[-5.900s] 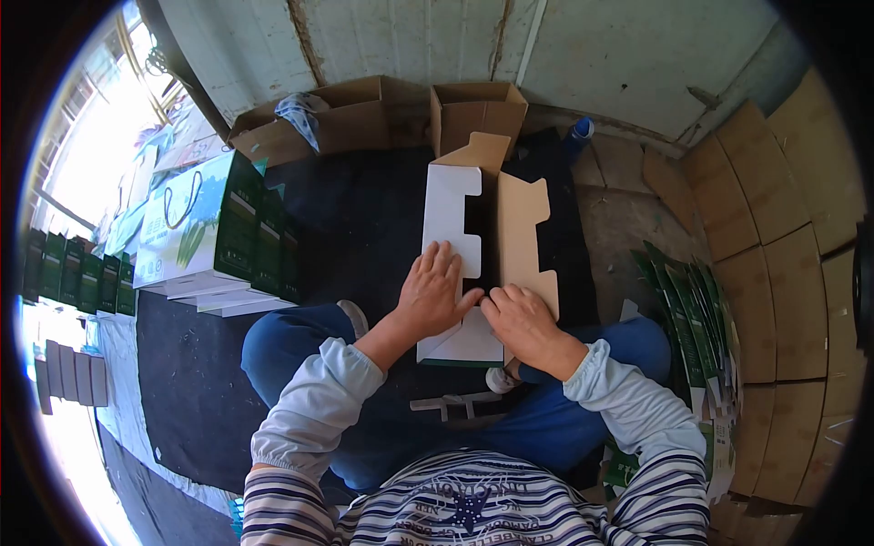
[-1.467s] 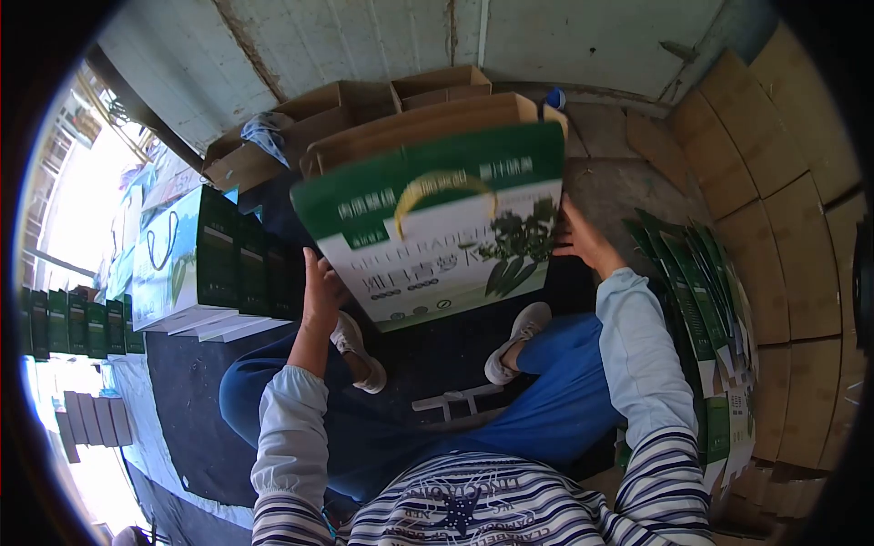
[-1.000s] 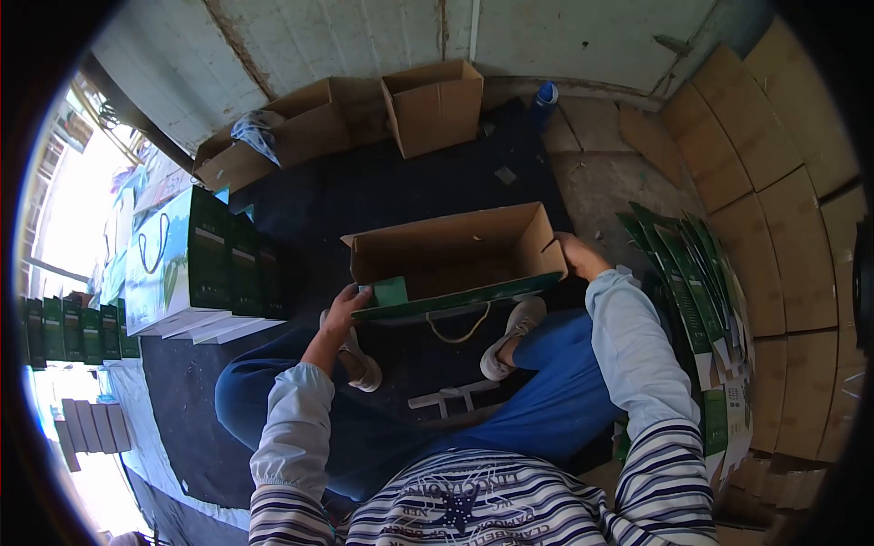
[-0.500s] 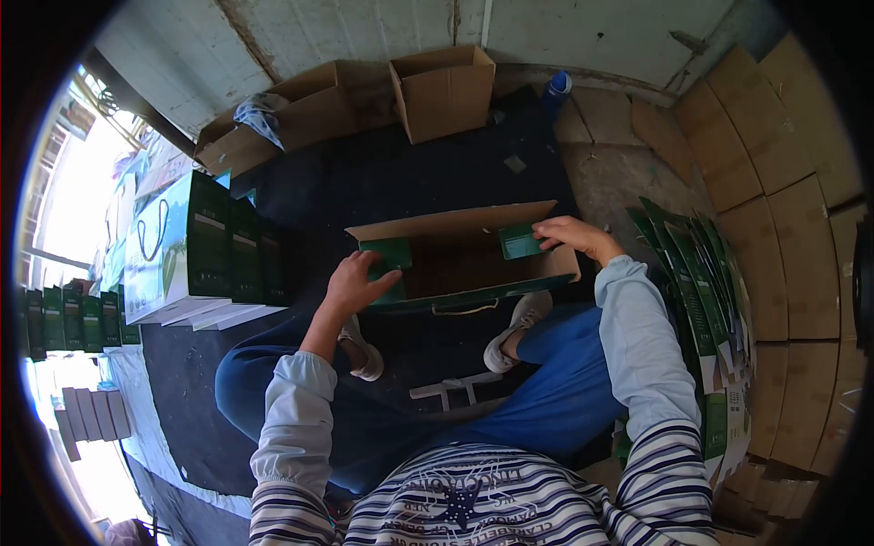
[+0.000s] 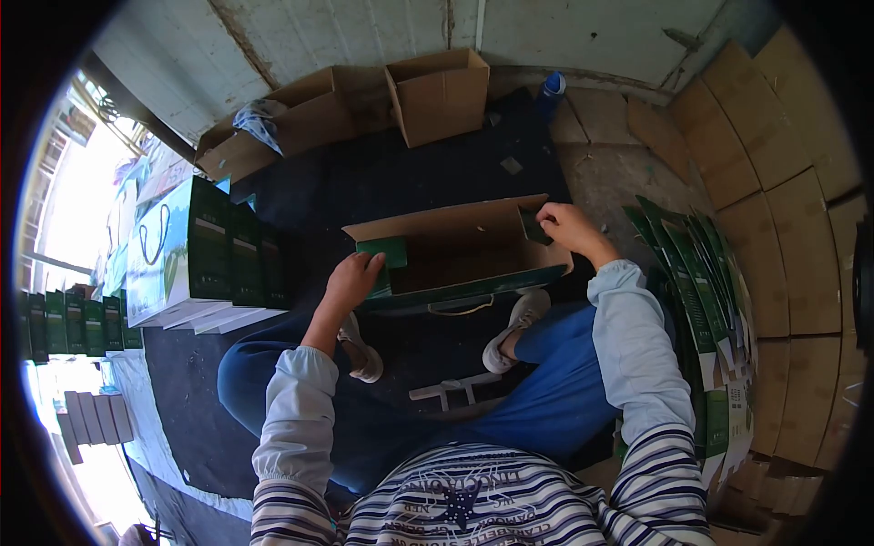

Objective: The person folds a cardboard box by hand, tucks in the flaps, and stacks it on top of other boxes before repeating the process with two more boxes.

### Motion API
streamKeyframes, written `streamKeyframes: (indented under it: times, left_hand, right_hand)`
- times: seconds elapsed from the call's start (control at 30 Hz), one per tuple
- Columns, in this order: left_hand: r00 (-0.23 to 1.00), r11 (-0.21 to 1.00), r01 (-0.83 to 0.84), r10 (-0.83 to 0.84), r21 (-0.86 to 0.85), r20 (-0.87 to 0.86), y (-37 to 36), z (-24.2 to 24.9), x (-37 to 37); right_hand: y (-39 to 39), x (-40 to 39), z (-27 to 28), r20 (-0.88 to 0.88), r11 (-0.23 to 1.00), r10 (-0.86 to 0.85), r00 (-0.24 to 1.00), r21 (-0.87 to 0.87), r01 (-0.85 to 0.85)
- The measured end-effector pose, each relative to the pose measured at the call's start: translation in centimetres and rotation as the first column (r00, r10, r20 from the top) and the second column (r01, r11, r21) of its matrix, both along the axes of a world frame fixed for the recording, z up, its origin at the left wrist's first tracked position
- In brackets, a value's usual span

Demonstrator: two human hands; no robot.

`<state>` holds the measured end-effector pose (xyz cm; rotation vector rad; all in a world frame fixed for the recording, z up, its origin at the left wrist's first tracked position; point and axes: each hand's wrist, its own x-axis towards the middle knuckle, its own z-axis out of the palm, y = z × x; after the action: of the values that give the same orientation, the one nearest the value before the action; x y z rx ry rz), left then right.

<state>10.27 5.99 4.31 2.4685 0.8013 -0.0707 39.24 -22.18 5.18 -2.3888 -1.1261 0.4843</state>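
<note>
A long cardboard gift box [image 5: 455,298], green outside and brown inside, stands with its top open in front of my shoes. A thin rope handle [image 5: 462,309] hangs on its near side. My left hand [image 5: 353,278] has its fingers curled at the left end, against the green end flap [image 5: 386,250]. At the other end, my right hand [image 5: 575,232] pinches the right end flap [image 5: 533,227], which stands more upright and shows only a dark narrow face. The fingertips of both hands are partly hidden.
Finished-looking green and white boxes [image 5: 187,255] stand at left. Flat green box blanks [image 5: 685,273] lean at right, before stacked brown cartons [image 5: 778,264]. Open cartons [image 5: 443,98] and a blue bottle [image 5: 552,86] are by the wall. A metal frame piece [image 5: 455,391] lies between my feet.
The right end flap has swung from lying inward to nearly upright, with my right hand closing on it. My left thumb has drawn in toward the fingers. The box has shifted slightly left.
</note>
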Motion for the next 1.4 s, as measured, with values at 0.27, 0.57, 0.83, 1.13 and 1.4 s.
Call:
streamKeyframes:
  times: [0.27, 0.57, 0.83, 1.13, 1.4]
  left_hand:
    - [1.0, 0.997, -0.013, 0.013, -0.073, -0.006, -0.8, 1.4, 0.4]
    - [0.996, 0.996, 0.003, -0.011, -0.09, -0.089, -0.5, 1.5, -0.1]
    - [0.981, 0.975, -0.186, 0.177, -0.124, -0.077, -0.9, 0.2, -1.9]
    - [0.964, 0.954, -0.239, 0.256, -0.179, 0.078, 0.7, -1.1, -4.3]
    - [0.978, 0.945, -0.191, 0.207, -0.265, 0.034, 0.0, 0.5, -3.8]
  right_hand:
    - [2.6, -3.1, 2.8, 0.489, 0.996, -0.042, 0.871, -0.042, 0.072]
    - [4.1, -3.4, 3.3, 0.613, 0.969, 0.219, 0.759, -0.23, -0.094]
    - [5.9, -3.8, 0.9, 0.447, 0.854, 0.392, 0.804, -0.501, -0.138]
    - [5.6, -4.1, 2.0, 0.142, 0.837, 0.305, 0.942, -0.511, -0.194]
    - [6.1, -3.9, 1.4, 0.196, 0.815, 0.325, 0.925, -0.554, -0.169]
